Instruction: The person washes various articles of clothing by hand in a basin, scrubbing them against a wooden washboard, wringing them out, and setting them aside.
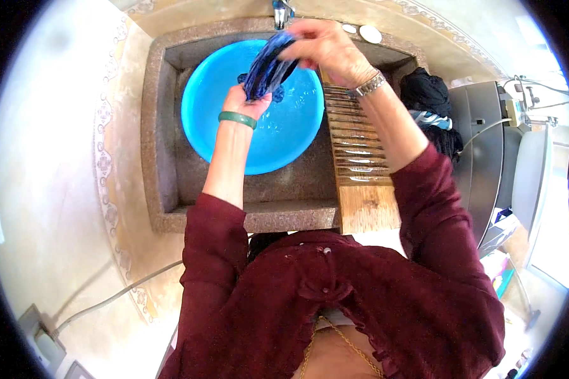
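Observation:
Over a round blue plastic basin (pixel 284 137) I see a wet-looking blue and black striped cloth (pixel 268 66). My left hand (pixel 247 100), below a green bangle, grips its lower end. At the cloth's upper right side is my right hand (pixel 325 49), blurred, its fingers against the fabric; whether they close on it is unclear. Another dark blue patterned cloth (pixel 278 94) shows partly behind my left hand, in the basin. A chrome faucet (pixel 280 14) stands just beyond the cloth. The wooden washboard (pixel 367 203) lies to the right of the basin, wet on its ridges.
The basin sits in a stone sink (pixel 265 219) with raised rims. Dark clothes (pixel 424 92) are piled right of the washboard, beside a grey appliance (pixel 479 142). A white oval soap-like piece (pixel 370 34) lies on the back rim. A tiled wall borders the left.

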### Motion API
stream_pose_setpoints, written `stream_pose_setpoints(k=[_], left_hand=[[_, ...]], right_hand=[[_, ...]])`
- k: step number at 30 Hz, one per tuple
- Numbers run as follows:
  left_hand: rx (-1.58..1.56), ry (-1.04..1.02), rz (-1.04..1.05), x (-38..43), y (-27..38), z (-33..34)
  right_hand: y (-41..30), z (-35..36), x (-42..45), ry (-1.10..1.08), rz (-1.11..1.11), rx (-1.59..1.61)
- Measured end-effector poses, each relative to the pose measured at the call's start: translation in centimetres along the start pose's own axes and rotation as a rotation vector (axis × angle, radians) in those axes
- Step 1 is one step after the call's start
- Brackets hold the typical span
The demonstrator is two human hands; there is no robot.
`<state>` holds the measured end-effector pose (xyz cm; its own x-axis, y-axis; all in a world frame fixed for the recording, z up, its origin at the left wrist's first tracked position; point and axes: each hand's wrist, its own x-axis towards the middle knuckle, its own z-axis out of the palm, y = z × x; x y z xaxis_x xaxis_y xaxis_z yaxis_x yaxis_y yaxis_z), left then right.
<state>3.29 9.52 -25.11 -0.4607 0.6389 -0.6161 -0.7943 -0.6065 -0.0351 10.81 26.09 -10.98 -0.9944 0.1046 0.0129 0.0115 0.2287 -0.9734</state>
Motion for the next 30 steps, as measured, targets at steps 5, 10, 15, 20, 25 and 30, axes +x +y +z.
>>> stream_pose_setpoints(k=[5, 10, 15, 20, 25, 30], left_hand=[[0.135, -0.302, -0.127, -3.9, -3.4, 1.0], [0.219, -0.253, -0.09, -7.2, -6.8, -0.1], [0.962, -0.107, 0.204, -8.9, -7.6, -1.6], [2.189, 0.198, 0.803, -7.7, -8.7, -1.1], [1.43, -0.109, 0.791, -7.4, -7.6, -3.2], [0.27, -0.662, -0.378, -9.6, -5.3, -2.0]], right_hand=[[10.5, 3.6, -2.6, 0.202, 0.53, 0.973], [13.1, 5.9, -2.0, 0.075, 0.411, 1.34], [8.3, 5.6, -1.2, 0.074, 0.371, 0.58], [6.5, 7.2, -1.7, 0.112, 0.065, -0.783], [5.0, 6.1, -2.2, -0.144, 0.299, -0.135], [7.0, 2.4, -5.6, 0.099, 0.467, 0.375]])
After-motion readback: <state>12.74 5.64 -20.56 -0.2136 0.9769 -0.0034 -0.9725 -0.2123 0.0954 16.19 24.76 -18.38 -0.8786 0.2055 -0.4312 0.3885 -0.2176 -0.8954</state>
